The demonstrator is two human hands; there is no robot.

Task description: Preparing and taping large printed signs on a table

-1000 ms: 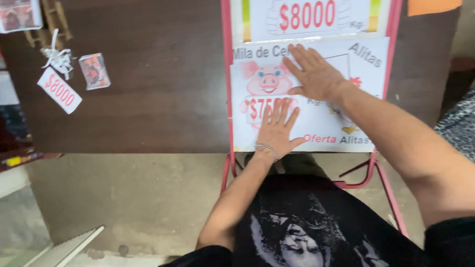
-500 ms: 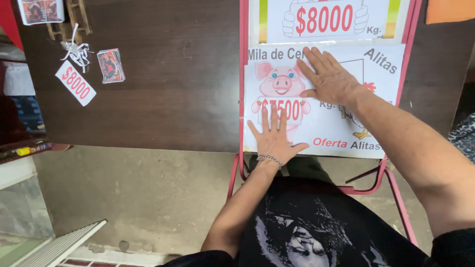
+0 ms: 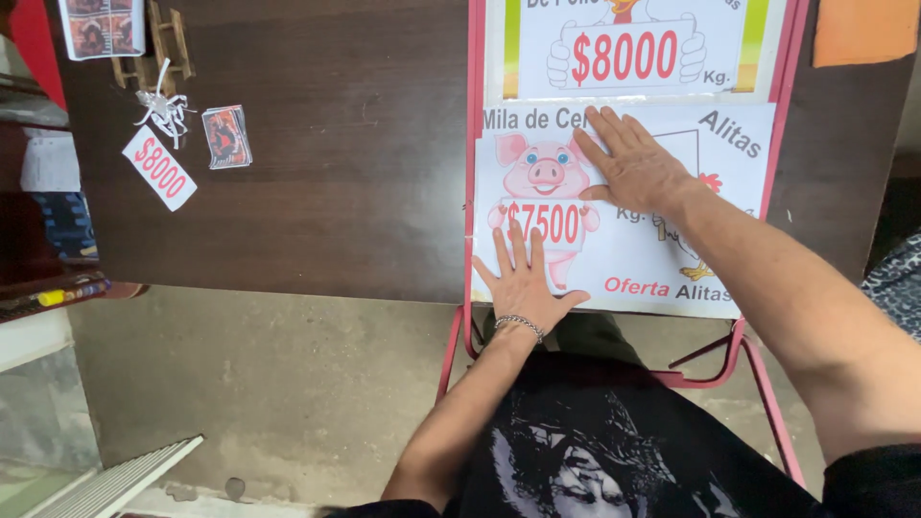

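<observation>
Against the dark brown wooden panel (image 3: 345, 192), going left to right, you first pass a small white price tag (image 3: 159, 167) hung at a slant on white string, with a small printed picture card (image 3: 227, 136) just beside it; both sit well apart from your hands and out of the way. Below them runs the bare grey concrete floor (image 3: 269, 384).

Next comes your left hand (image 3: 525, 285), a beaded bracelet (image 3: 519, 325) at the wrist. It lies flat, fingers spread and closing on nothing, with the palm pressed on the lower left part of the white paper poster with the pink cartoon pig (image 3: 624, 254). That poster rests on the pink metal sign frame (image 3: 472, 192), directly under a second white poster with red price figures (image 3: 628, 48).

Your right hand (image 3: 635, 166) is flat too, fingers extended, gripping nothing, laid higher up near the middle of the pig poster. Judging by the two open palms set at different heights, you seem to be holding the sheet smooth against the frame so it lies flat.

Your right forearm crosses the poster's right half and hides part of its print. An orange paper sheet (image 3: 863, 31) sits at the upper right, clear of both hands.
</observation>
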